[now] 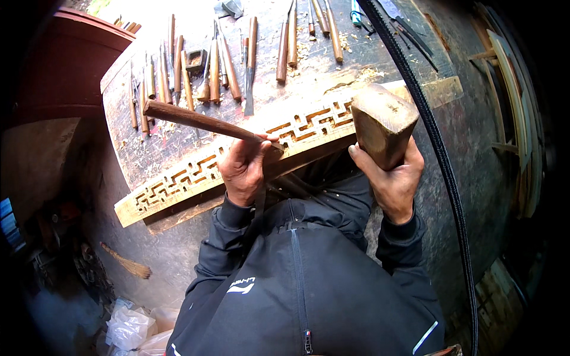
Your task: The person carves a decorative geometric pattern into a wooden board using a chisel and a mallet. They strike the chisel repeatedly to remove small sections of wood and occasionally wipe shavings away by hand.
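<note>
A long wooden board (127,212) lies slantwise along the near edge of the workbench, carved with an angular fretwork of slots. My left hand (243,172) is closed round the lower part of a carving chisel (196,121) at the board's middle. Its dark wooden handle leans far over to the left, and its tip is hidden at my fingers, by the carved slots. In my right hand (395,181) is a blocky wooden mallet (383,121), raised in front of the board's right part. My fingers wrap its lower end, and its grip is mostly hidden.
Several wooden-handled chisels (228,68) lie across the workbench (142,163) among wood shavings, beside a small dark square box (196,61). A black braided cable (436,136) runs down the right side. A small broom (127,261) and plastic bags (130,326) lie low at left.
</note>
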